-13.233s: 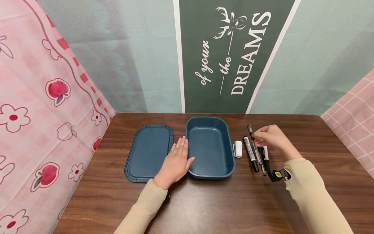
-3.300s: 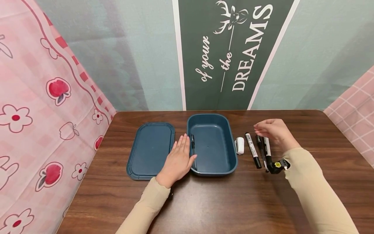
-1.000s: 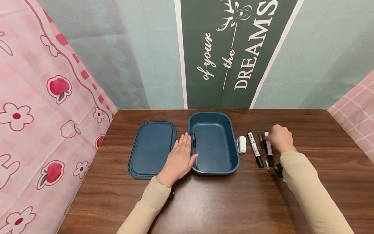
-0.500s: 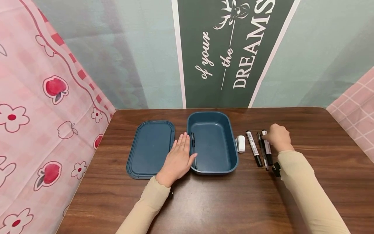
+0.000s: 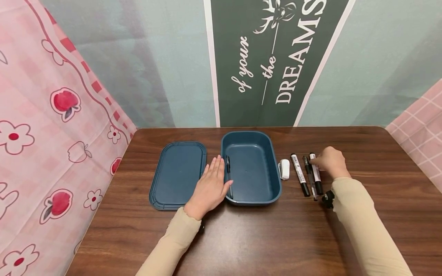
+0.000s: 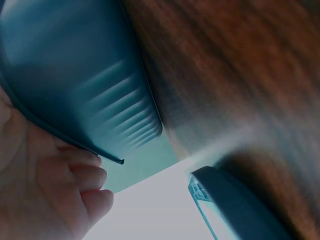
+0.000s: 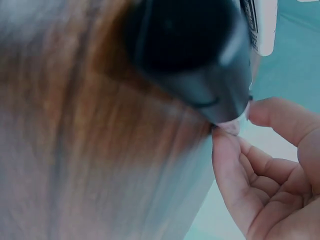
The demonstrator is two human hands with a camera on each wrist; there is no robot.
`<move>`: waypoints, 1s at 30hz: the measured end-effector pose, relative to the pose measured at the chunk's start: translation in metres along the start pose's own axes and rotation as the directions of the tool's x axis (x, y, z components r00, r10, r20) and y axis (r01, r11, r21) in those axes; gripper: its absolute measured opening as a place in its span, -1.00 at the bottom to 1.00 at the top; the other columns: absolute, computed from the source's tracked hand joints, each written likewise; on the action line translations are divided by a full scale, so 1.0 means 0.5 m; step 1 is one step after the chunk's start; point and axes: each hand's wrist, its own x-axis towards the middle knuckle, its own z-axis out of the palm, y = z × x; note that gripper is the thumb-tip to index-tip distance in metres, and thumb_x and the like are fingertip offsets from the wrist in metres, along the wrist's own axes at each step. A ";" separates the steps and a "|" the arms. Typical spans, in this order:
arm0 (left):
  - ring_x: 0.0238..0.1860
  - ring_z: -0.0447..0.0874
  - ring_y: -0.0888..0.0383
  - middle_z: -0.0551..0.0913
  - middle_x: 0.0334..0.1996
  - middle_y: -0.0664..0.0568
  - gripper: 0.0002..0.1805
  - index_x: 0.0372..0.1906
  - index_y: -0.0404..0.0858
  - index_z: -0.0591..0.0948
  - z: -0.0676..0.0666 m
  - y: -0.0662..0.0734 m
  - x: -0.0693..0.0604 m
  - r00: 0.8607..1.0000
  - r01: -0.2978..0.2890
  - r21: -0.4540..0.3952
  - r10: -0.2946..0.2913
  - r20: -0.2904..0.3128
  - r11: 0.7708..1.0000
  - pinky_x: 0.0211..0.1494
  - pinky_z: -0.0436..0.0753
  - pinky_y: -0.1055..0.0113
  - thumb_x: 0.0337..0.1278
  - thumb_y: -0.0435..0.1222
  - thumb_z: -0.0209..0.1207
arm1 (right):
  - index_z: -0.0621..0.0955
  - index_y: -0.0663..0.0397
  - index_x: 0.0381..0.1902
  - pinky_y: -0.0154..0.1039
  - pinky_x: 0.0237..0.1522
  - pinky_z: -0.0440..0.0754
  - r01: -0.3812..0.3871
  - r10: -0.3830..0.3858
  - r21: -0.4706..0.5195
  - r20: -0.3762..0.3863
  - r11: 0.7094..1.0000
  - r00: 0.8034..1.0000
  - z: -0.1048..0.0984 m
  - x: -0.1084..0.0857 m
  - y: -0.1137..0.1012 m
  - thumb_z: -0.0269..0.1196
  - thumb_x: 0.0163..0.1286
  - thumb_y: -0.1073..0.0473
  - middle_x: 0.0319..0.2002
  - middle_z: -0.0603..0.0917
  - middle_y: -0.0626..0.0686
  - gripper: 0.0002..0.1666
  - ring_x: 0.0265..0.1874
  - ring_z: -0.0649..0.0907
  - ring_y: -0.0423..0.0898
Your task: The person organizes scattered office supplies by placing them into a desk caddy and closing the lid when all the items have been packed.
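My left hand [image 5: 209,188] lies with straight fingers along the left rim of a blue plastic box [image 5: 253,172]; in the left wrist view the fingers [image 6: 90,177] touch its outer wall. Inside the box a black pen [image 5: 229,176] lies along the left side. To the right, my right hand [image 5: 332,161] pinches the upper end of a white and black marker [image 5: 316,178], which still lies at the table. The right wrist view shows thumb and fingertip on either side of the marker's far end, behind its large black cap [image 7: 195,45].
Left of that marker lie another black pen [image 5: 309,176] and a second white and black marker [image 5: 299,175]. A white stapler-like object [image 5: 284,169] sits between them and the box. The flat blue lid [image 5: 177,176] rests on the wooden table [image 5: 241,241] at left.
The pen that my right hand held earliest now lies in the box. That hand has since come down onto the rightmost marker; over the last second it barely moves. My left hand stays put.
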 end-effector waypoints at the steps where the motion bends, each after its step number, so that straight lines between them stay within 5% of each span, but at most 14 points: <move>1: 0.47 -0.21 -0.02 -0.12 0.46 -0.24 -0.26 0.45 -0.44 -0.03 -0.001 0.000 0.000 1.000 -0.002 -0.002 0.002 -0.002 1.000 0.47 -0.05 0.13 0.46 0.00 -0.20 | 0.61 0.23 -0.76 -0.23 -0.63 0.39 0.004 -0.004 0.006 0.007 1.000 1.000 -0.001 0.000 0.002 0.30 0.16 0.14 -0.79 0.57 -0.03 -0.63 -0.70 0.51 -0.07; 11: 0.47 -0.20 -0.02 -0.11 0.46 -0.24 -0.26 0.45 -0.44 -0.03 -0.001 0.001 0.002 1.000 -0.002 0.001 0.002 -0.004 1.000 0.47 -0.05 0.13 0.46 0.00 -0.21 | 0.69 0.38 -0.59 -0.07 -0.45 0.58 0.028 -0.030 0.063 0.042 0.998 0.999 -0.004 0.002 0.014 0.29 0.19 0.17 -0.71 0.65 0.09 -0.67 -0.71 0.64 -0.11; 20: 0.47 -0.20 -0.04 -0.11 0.46 -0.25 -0.27 0.44 -0.45 -0.03 -0.001 0.002 0.001 1.000 -0.005 0.006 0.005 -0.002 1.000 0.46 -0.04 0.12 0.46 0.00 -0.21 | 0.66 0.42 -0.54 -0.26 -0.57 0.64 -0.018 0.005 0.174 0.075 0.985 0.997 -0.001 0.004 0.026 0.28 0.20 0.18 -0.69 0.65 0.05 -0.67 -0.66 0.67 -0.13; 30: 0.47 -0.22 -0.02 -0.13 0.46 -0.23 -0.26 0.45 -0.44 -0.04 0.000 0.001 0.002 1.000 0.004 0.006 -0.004 0.013 1.000 0.47 -0.05 0.12 0.46 0.00 -0.22 | 0.61 0.61 -0.26 -0.27 -0.44 0.69 -0.066 0.020 0.357 0.131 0.932 0.991 0.003 0.007 0.055 0.23 0.27 0.19 -0.54 0.64 -0.01 -0.59 -0.57 0.64 -0.24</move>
